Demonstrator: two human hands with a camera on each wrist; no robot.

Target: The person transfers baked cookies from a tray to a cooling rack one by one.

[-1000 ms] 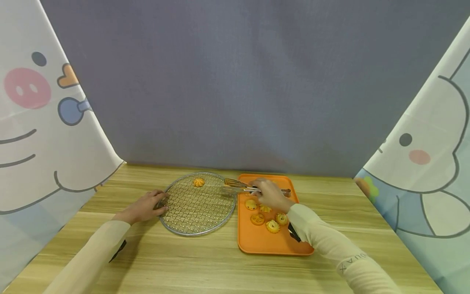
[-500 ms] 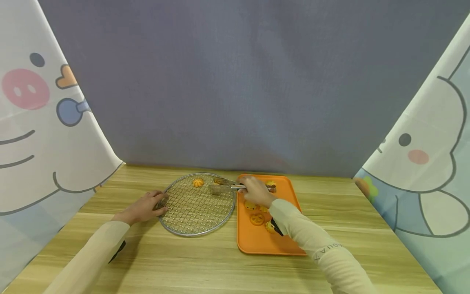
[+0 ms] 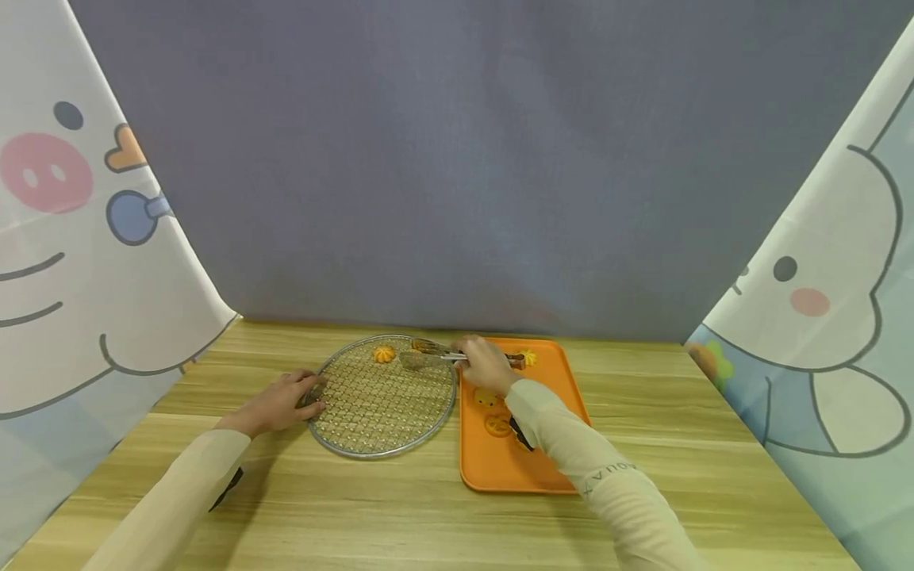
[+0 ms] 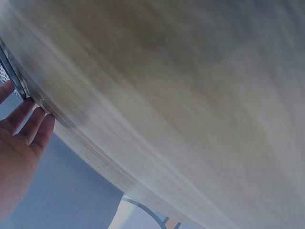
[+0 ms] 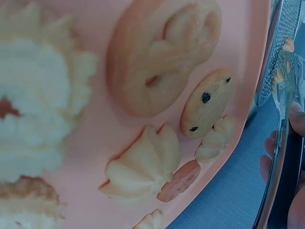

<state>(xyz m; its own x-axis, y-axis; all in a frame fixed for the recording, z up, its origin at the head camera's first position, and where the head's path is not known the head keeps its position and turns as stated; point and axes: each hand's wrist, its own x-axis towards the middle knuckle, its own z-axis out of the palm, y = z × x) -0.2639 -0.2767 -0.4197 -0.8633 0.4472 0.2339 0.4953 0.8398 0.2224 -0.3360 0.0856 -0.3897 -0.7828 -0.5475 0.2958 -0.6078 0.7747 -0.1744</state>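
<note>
Currently, the right hand [image 3: 484, 366] grips tongs [image 3: 435, 355] pinching a cookie above the rack's [image 3: 382, 396] far edge; the left hand [image 3: 278, 403] rests flat on its rim. Next: lower, release.

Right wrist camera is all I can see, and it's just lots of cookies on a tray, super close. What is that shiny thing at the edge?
Observer: Metal tongs. The right hand grips them.
Operator: Where do they point?
Observer: Their tips reach over a round wire rack, which lies left of the orange tray.
Operator: Is there a cookie on the rack?
Observer: Yes, one cookie sits near its far edge.
</note>
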